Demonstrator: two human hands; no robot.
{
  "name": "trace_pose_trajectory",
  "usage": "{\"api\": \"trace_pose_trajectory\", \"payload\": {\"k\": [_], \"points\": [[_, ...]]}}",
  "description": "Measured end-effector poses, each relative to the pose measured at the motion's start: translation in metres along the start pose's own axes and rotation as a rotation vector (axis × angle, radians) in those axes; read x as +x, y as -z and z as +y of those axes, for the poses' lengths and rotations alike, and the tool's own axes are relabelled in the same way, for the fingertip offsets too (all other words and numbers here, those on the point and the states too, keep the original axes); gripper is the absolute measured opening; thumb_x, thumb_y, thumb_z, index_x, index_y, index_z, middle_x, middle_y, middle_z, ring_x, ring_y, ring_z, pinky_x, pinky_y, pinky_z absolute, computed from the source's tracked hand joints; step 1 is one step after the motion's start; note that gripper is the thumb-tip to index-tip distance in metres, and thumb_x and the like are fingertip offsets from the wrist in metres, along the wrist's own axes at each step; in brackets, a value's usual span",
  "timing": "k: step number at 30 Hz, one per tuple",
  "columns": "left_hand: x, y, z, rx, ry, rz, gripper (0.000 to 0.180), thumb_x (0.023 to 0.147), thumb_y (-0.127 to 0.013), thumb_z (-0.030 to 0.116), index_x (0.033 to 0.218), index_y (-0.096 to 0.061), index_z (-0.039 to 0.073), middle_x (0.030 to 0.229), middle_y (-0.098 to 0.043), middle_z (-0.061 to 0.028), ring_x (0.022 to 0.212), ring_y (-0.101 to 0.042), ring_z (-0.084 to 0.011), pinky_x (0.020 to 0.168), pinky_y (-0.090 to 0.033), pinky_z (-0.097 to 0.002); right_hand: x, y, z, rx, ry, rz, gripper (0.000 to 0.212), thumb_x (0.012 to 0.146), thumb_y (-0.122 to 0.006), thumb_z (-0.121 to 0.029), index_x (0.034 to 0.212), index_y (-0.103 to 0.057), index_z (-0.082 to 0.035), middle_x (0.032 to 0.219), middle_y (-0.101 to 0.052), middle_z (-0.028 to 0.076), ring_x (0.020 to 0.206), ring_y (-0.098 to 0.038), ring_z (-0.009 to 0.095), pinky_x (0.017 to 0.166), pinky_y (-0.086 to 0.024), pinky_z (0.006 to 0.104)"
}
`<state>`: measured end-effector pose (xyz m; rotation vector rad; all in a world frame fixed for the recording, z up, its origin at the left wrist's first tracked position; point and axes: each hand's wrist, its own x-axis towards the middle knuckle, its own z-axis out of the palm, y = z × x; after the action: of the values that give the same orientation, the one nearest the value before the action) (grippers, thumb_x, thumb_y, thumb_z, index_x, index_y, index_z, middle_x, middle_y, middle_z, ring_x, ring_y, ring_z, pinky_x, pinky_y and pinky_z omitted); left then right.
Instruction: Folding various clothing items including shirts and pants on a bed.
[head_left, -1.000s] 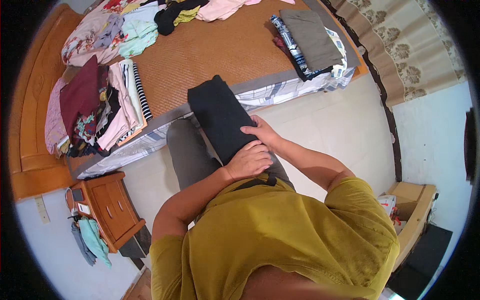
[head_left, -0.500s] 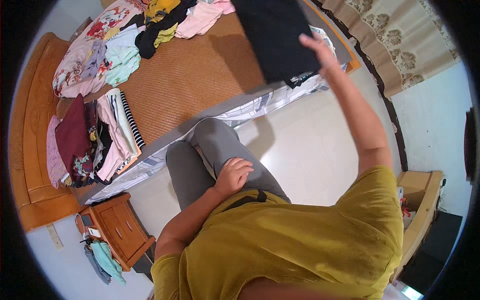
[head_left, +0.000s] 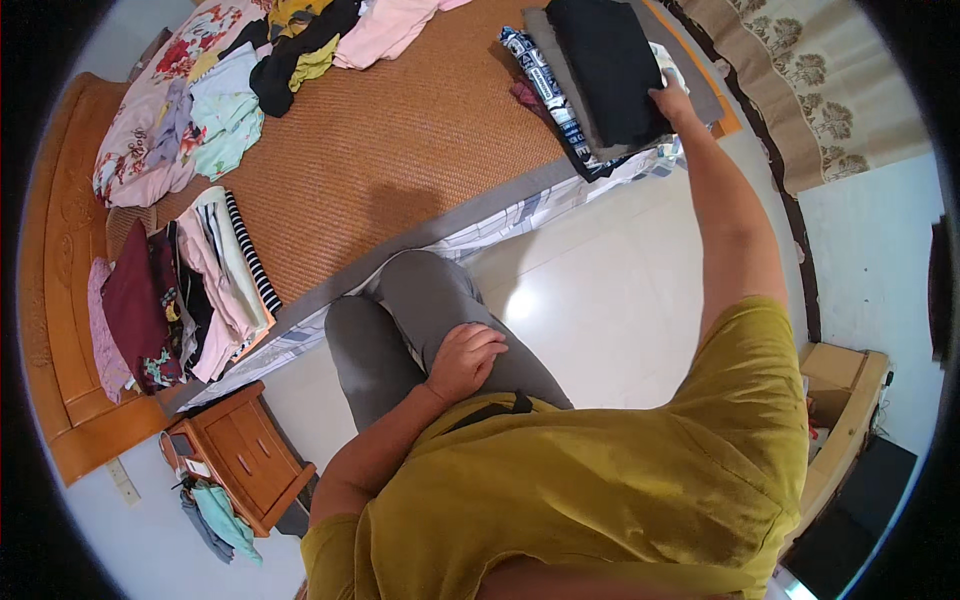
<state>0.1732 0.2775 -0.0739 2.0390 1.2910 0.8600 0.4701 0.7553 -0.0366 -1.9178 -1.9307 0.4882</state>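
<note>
A folded black garment [head_left: 605, 70], likely trousers, lies on top of a stack of folded clothes at the far right of the bed. My right hand [head_left: 674, 102] grips its right edge near the front corner, fingers closed on the cloth. Beneath and to its left show a folded grey-brown garment [head_left: 563, 75] and a blue-and-white patterned one [head_left: 540, 85]; a bit of dark red cloth [head_left: 527, 94] peeks out at the left. My left hand [head_left: 466, 358] rests empty and flat on my grey-trousered thigh.
A brown woven mat [head_left: 330, 150] covers the bed. Folded clothes [head_left: 190, 290] stand in a row by the wooden headboard [head_left: 60, 300]. Loose clothes [head_left: 290, 60] lie heaped at the far left. A wooden nightstand [head_left: 240, 450] is at the lower left, a patterned curtain [head_left: 790, 80] at the right.
The black garment has come down from above the bed onto the stack, uncovering the other folded clothes. My right hand has moved to its right edge. The left hand stays on my thigh.
</note>
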Motion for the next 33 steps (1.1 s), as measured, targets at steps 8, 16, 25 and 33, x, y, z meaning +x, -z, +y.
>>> {"api": "trace_pose_trajectory", "payload": {"k": [8, 16, 25, 33], "points": [[-0.001, 0.005, -0.004, 0.046, 0.048, -0.019, 0.014, 0.073, -0.055, 0.006, 0.087, -0.061, 0.006, 0.098, -0.059, -0.0069, 0.094, -0.053, -0.0259, 0.084, -0.039, -0.0416, -0.015, 0.004, -0.088, -0.386, 0.732, 0.569, 0.056, 0.080, -0.057, -0.037, 0.130, -0.038, -0.020, 0.135, -0.035, 0.012, 0.126, -0.031, 0.029, 0.098, -0.027, 0.0498], [-0.003, -0.001, -0.011, -0.003, -0.013, 0.006, 0.017, 0.074, -0.056, 0.008, 0.091, -0.060, 0.007, 0.102, -0.058, -0.0065, 0.099, -0.052, -0.0256, 0.087, -0.039, -0.0414, -0.023, -0.057, -0.076, -0.579, 0.437, 0.098, 0.062, 0.084, -0.043, -0.052, 0.136, -0.027, -0.023, 0.143, -0.022, 0.010, 0.132, -0.019, 0.027, 0.105, -0.017, 0.0480], [-0.001, 0.124, -0.133, 0.490, 0.309, 0.475, 0.039, 0.070, -0.059, 0.014, 0.107, -0.052, 0.005, 0.125, -0.042, -0.0198, 0.117, -0.036, -0.0376, 0.098, -0.027, -0.0496, -0.095, -0.085, -0.129, -0.540, 0.869, 0.231, 0.038, 0.078, -0.053, -0.011, 0.116, -0.053, -0.014, 0.133, -0.038, 0.010, 0.126, -0.032, 0.027, 0.105, -0.021, 0.0431], [-0.095, 0.172, -0.249, 0.768, 0.691, 0.492, 0.049, 0.079, -0.054, 0.023, 0.125, -0.043, 0.009, 0.138, -0.030, -0.0147, 0.128, -0.024, -0.0336, 0.105, -0.018, -0.0481, -0.060, -0.067, -0.162, -0.654, 0.944, 0.079, 0.044, 0.074, -0.059, -0.015, 0.117, -0.051, -0.015, 0.132, -0.041, 0.006, 0.126, -0.033, 0.024, 0.103, -0.023, 0.0462]]}}
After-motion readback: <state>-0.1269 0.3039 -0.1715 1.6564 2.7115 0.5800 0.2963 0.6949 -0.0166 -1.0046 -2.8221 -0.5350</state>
